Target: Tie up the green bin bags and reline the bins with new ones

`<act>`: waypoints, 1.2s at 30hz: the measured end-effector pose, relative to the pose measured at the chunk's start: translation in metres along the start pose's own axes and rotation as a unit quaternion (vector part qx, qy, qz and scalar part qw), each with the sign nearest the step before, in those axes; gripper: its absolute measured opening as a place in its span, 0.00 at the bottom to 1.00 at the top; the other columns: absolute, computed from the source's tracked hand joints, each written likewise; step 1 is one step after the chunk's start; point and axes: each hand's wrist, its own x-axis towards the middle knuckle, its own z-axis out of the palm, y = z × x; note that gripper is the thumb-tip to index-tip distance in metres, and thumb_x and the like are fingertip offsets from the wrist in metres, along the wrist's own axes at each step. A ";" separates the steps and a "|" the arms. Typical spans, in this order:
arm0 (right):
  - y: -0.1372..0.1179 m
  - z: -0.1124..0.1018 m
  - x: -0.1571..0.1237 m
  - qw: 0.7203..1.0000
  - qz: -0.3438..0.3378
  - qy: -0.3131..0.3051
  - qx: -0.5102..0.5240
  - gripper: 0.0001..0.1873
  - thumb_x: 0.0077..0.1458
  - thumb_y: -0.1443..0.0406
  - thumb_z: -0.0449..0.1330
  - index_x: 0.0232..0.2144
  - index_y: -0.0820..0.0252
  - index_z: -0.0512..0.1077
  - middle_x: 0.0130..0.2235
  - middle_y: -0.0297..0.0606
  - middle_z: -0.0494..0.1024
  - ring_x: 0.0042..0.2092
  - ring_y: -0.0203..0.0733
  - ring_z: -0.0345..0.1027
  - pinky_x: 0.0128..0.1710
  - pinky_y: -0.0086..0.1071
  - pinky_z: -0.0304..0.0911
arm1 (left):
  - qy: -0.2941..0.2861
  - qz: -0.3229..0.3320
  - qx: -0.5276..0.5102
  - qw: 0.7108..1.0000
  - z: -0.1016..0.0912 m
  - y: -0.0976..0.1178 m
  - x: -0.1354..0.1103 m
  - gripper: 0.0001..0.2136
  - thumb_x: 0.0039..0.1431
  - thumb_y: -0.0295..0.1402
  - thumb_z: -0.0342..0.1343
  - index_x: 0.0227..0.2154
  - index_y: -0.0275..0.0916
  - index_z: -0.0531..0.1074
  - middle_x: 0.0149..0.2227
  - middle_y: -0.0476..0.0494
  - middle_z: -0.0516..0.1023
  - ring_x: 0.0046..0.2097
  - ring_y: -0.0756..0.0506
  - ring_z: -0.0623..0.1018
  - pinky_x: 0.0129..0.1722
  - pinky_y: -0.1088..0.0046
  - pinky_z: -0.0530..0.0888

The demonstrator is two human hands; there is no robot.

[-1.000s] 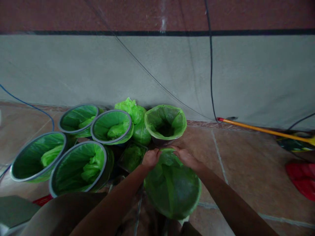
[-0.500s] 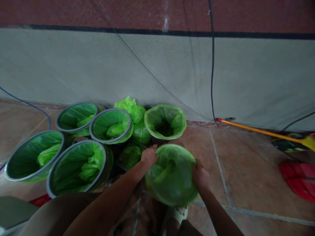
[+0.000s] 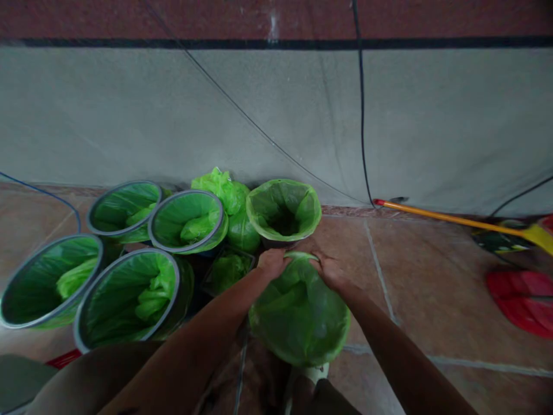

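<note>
Two bare hands meet at the far edge of one thin green plastic bag [image 3: 302, 323]. The bag is stretched open over a small container that the film hides, on the brown tiled floor [image 3: 432, 288] just in front of the person.

In the head view, the left hand [image 3: 271, 262] and the right hand [image 3: 330, 271] each pinch the film at this far rim, with the fingers curled over it, near to each other.

The film looks very light, soft and a little slippery, and I think it tears easily. The folded rim seems the better place to hold, not the loose middle.

Just beyond stands a green-lined open bin [image 3: 283, 210]. To the left are four grey-rimmed round bins [image 3: 129, 297] and some knotted green bags [image 3: 224, 193]. A yellow broom handle [image 3: 449, 221] lies well apart on the right.
</note>
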 end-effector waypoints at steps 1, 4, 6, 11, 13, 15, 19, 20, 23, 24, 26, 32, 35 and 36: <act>0.001 0.002 0.003 1.000 0.002 -0.024 0.003 0.17 0.63 0.60 0.51 0.47 0.60 0.73 0.45 0.45 0.81 0.48 0.44 0.73 0.49 0.32 0.63 | -0.003 0.007 0.014 1.000 0.002 -0.001 0.000 0.18 0.67 0.44 0.47 0.48 0.37 0.73 0.46 0.36 0.80 0.50 0.39 0.79 0.51 0.64 0.74; 0.006 0.004 0.000 0.998 -0.002 -0.058 0.014 0.13 0.61 0.63 0.53 0.43 0.59 0.75 0.40 0.41 0.82 0.43 0.42 0.73 0.45 0.29 0.63 | -0.012 0.008 0.038 0.999 0.006 -0.004 -0.002 0.14 0.65 0.37 0.50 0.48 0.37 0.72 0.44 0.36 0.81 0.48 0.39 0.80 0.48 0.63 0.75; 0.009 0.005 -0.006 0.998 -0.005 -0.056 0.014 0.13 0.60 0.65 0.53 0.43 0.60 0.75 0.40 0.42 0.82 0.43 0.43 0.73 0.45 0.29 0.63 | -0.012 0.005 0.044 0.999 0.008 -0.003 -0.005 0.13 0.66 0.31 0.47 0.49 0.36 0.71 0.43 0.35 0.80 0.48 0.39 0.80 0.47 0.62 0.76; 0.006 0.015 -0.021 0.998 0.048 -0.015 -0.043 0.20 0.61 0.65 0.53 0.54 0.63 0.70 0.44 0.48 0.81 0.46 0.46 0.74 0.44 0.31 0.62 | 0.012 -0.021 0.050 0.998 0.015 0.005 -0.009 0.17 0.66 0.22 0.38 0.51 0.33 0.67 0.45 0.33 0.77 0.46 0.40 0.80 0.43 0.63 0.77; 0.005 0.017 -0.027 0.995 0.070 -0.001 -0.076 0.23 0.61 0.65 0.52 0.57 0.64 0.66 0.45 0.49 0.80 0.46 0.47 0.74 0.44 0.32 0.62 | 0.013 -0.043 0.051 0.998 0.014 0.006 -0.012 0.17 0.65 0.21 0.39 0.53 0.34 0.65 0.45 0.33 0.77 0.46 0.40 0.80 0.43 0.63 0.76; 0.007 0.016 -0.032 0.992 0.092 0.003 -0.092 0.22 0.60 0.67 0.52 0.56 0.64 0.67 0.44 0.48 0.80 0.44 0.47 0.75 0.41 0.32 0.62 | 0.012 -0.044 0.050 0.998 0.010 0.005 -0.016 0.21 0.62 0.23 0.48 0.59 0.35 0.60 0.48 0.33 0.76 0.49 0.38 0.78 0.48 0.59 0.74; 0.019 0.013 -0.050 0.975 0.197 0.034 -0.093 0.20 0.58 0.69 0.51 0.52 0.64 0.69 0.40 0.47 0.81 0.40 0.47 0.76 0.36 0.32 0.62 | 0.019 -0.040 -0.006 0.999 -0.002 -0.003 -0.030 0.45 0.47 0.35 0.67 0.66 0.40 0.50 0.58 0.32 0.70 0.58 0.33 0.71 0.59 0.50 0.65; 0.022 0.014 -0.056 0.970 0.222 0.044 -0.090 0.20 0.58 0.69 0.51 0.53 0.65 0.68 0.39 0.48 0.81 0.40 0.48 0.76 0.35 0.32 0.62 | 0.021 -0.048 -0.037 0.998 -0.004 -0.006 -0.034 0.47 0.46 0.38 0.68 0.67 0.41 0.49 0.60 0.33 0.69 0.60 0.33 0.69 0.59 0.50 0.64; 0.028 0.024 -0.081 0.966 0.248 0.047 -0.049 0.24 0.56 0.70 0.52 0.56 0.66 0.65 0.39 0.48 0.81 0.40 0.49 0.77 0.35 0.33 0.64 | 0.030 -0.084 -0.145 0.985 -0.005 -0.017 -0.044 0.44 0.49 0.45 0.65 0.66 0.39 0.52 0.63 0.34 0.66 0.63 0.36 0.67 0.60 0.58 0.65; 0.028 0.027 -0.089 0.969 0.242 0.036 -0.033 0.26 0.55 0.70 0.54 0.57 0.67 0.63 0.40 0.48 0.80 0.41 0.49 0.77 0.36 0.34 0.65 | 0.036 -0.096 -0.178 0.979 -0.005 -0.021 -0.045 0.41 0.52 0.46 0.62 0.65 0.38 0.54 0.62 0.34 0.67 0.63 0.38 0.68 0.60 0.61 0.66; 0.028 0.030 -0.102 0.975 0.223 0.014 -0.023 0.31 0.54 0.65 0.58 0.59 0.69 0.60 0.44 0.51 0.79 0.44 0.51 0.76 0.39 0.36 0.67 | 0.051 -0.118 -0.227 0.965 -0.004 -0.027 -0.044 0.32 0.60 0.45 0.55 0.63 0.35 0.58 0.61 0.34 0.69 0.61 0.42 0.70 0.58 0.68 0.67; 0.003 0.002 -0.070 0.983 0.131 0.102 -0.078 0.32 0.62 0.55 0.52 0.64 0.66 0.58 0.60 0.57 0.67 0.61 0.56 0.62 0.57 0.45 0.61 | 0.028 -0.149 -0.196 0.969 0.001 -0.023 -0.029 0.21 0.71 0.38 0.37 0.55 0.35 0.68 0.57 0.36 0.75 0.57 0.45 0.74 0.56 0.71 0.68; -0.017 -0.008 -0.029 0.995 -0.022 0.068 -0.069 0.25 0.66 0.59 0.48 0.60 0.63 0.65 0.59 0.49 0.71 0.61 0.49 0.62 0.61 0.39 0.56 | 0.013 -0.133 -0.154 0.979 0.009 -0.011 -0.030 0.20 0.71 0.38 0.37 0.52 0.35 0.70 0.51 0.36 0.78 0.53 0.45 0.78 0.52 0.71 0.70; -0.022 -0.009 -0.017 0.996 -0.056 0.030 -0.070 0.23 0.66 0.60 0.48 0.59 0.63 0.66 0.57 0.48 0.73 0.60 0.48 0.64 0.60 0.38 0.57 | 0.014 -0.129 -0.141 0.982 0.013 -0.008 -0.032 0.20 0.71 0.38 0.37 0.52 0.36 0.71 0.49 0.36 0.79 0.51 0.45 0.78 0.51 0.71 0.71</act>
